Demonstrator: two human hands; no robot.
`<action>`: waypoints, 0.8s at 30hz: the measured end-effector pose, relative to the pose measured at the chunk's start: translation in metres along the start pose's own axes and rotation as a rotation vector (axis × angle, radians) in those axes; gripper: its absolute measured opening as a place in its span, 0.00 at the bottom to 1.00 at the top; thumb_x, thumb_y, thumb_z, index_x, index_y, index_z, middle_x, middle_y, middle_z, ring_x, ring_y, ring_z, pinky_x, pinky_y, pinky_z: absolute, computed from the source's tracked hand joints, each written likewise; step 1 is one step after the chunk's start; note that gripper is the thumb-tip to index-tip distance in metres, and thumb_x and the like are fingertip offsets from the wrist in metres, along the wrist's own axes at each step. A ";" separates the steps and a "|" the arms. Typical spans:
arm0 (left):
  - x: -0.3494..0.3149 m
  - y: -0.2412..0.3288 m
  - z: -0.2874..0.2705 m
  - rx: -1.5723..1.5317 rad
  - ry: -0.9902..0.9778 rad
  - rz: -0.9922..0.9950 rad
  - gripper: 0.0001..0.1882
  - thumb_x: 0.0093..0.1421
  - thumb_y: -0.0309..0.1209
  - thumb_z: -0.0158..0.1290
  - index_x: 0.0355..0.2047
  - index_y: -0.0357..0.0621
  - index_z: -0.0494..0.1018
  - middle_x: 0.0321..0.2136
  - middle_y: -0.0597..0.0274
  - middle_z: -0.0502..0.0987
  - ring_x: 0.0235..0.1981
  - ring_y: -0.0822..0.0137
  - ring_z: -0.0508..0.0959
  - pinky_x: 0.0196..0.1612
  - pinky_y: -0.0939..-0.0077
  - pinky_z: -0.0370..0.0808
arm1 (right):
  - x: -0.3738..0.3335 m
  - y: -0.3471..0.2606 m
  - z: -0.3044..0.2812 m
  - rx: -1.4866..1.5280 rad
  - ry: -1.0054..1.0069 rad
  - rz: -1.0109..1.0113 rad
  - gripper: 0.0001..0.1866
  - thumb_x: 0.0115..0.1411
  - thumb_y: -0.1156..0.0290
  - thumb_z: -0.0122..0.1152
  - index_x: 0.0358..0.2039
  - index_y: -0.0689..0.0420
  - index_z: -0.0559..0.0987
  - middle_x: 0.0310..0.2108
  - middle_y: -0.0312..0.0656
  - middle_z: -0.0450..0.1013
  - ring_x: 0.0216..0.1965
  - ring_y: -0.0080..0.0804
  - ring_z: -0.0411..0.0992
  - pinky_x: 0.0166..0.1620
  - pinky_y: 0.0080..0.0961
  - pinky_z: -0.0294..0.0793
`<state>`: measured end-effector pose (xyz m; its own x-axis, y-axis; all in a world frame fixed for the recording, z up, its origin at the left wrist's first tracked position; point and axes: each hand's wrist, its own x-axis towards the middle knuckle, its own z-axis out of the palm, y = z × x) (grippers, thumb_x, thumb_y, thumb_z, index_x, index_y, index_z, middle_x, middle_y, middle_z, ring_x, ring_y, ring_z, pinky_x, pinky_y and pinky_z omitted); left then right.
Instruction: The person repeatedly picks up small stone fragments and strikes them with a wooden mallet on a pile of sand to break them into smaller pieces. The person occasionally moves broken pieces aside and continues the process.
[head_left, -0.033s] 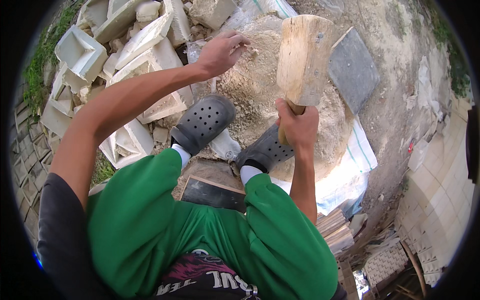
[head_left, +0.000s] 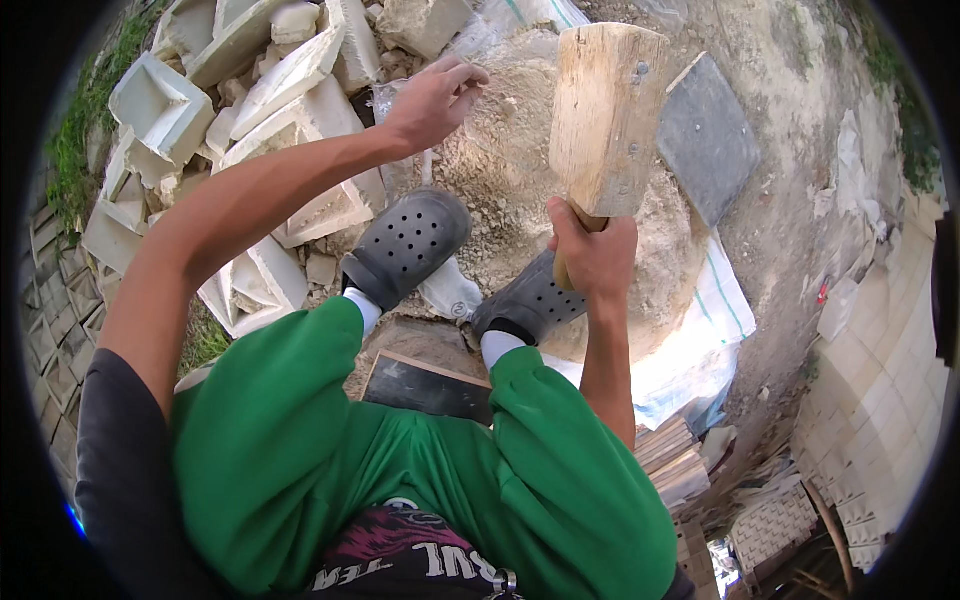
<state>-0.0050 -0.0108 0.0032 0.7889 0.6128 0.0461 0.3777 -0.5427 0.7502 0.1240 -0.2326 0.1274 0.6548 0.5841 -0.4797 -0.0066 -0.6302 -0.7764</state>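
A wooden mallet (head_left: pixel 608 120) with a thick, squared pale head stands up from my right hand (head_left: pixel 597 250), which is wrapped round its short handle. Screw or bolt heads show on the mallet's side. My left hand (head_left: pixel 432 106) hovers over the left edge of a heap of crumbled pale rubble (head_left: pixel 510 150), its fingers loosely bent and nothing visible in them. White broken moulded blocks (head_left: pixel 310 150) lie close to that hand. The mallet head hides part of the heap.
My feet in grey clogs (head_left: pixel 408 240) rest at the heap's near side. A grey flat slab (head_left: pixel 708 140) lies right of the mallet. White woven sacking (head_left: pixel 715 320) spreads beneath the heap. A dark board (head_left: pixel 428 386) is between my legs, and stacked wooden strips (head_left: pixel 672 460) lie lower right.
My left hand has shifted slightly left and up. The mallet head has tipped a little left and up in my right hand.
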 end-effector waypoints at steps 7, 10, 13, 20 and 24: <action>-0.012 -0.045 -0.024 -0.010 -0.170 -0.242 0.14 0.65 0.30 0.55 0.49 0.41 0.77 0.42 0.51 0.79 0.36 0.58 0.82 0.45 0.65 0.78 | 0.028 0.038 0.047 -0.168 -0.052 -0.230 0.17 0.55 0.65 0.69 0.37 0.65 0.81 0.29 0.52 0.80 0.32 0.45 0.81 0.36 0.33 0.78; -0.012 -0.043 -0.022 0.087 -0.234 -0.143 0.17 0.63 0.31 0.55 0.52 0.42 0.76 0.46 0.50 0.79 0.45 0.54 0.80 0.49 0.62 0.77 | 0.030 0.035 0.046 -0.272 -0.088 0.003 0.18 0.54 0.61 0.69 0.36 0.65 0.82 0.26 0.48 0.80 0.26 0.37 0.81 0.34 0.34 0.78; -0.013 -0.041 -0.020 0.197 -0.280 -0.072 0.18 0.61 0.33 0.57 0.50 0.39 0.75 0.45 0.49 0.77 0.49 0.50 0.78 0.53 0.58 0.75 | 0.022 0.015 0.038 -0.238 -0.067 0.019 0.17 0.55 0.61 0.70 0.35 0.64 0.82 0.24 0.44 0.79 0.22 0.31 0.79 0.31 0.31 0.78; -0.015 -0.034 -0.013 0.375 -0.332 0.057 0.15 0.59 0.37 0.61 0.40 0.40 0.77 0.38 0.51 0.76 0.44 0.49 0.77 0.47 0.55 0.75 | 0.014 0.018 0.030 -0.034 -0.078 -0.180 0.16 0.55 0.63 0.69 0.38 0.61 0.83 0.32 0.53 0.82 0.35 0.44 0.83 0.37 0.36 0.79; -0.011 -0.034 -0.023 0.417 -0.482 -0.029 0.17 0.59 0.38 0.62 0.39 0.36 0.75 0.36 0.47 0.79 0.42 0.46 0.79 0.44 0.51 0.77 | 0.026 0.024 0.042 -0.309 -0.103 0.067 0.22 0.55 0.59 0.69 0.44 0.62 0.82 0.37 0.56 0.81 0.41 0.50 0.82 0.44 0.38 0.78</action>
<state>-0.0378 0.0142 -0.0077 0.8685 0.3561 -0.3449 0.4824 -0.7674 0.4224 0.1093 -0.2113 0.0797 0.5810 0.5744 -0.5766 0.1924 -0.7854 -0.5884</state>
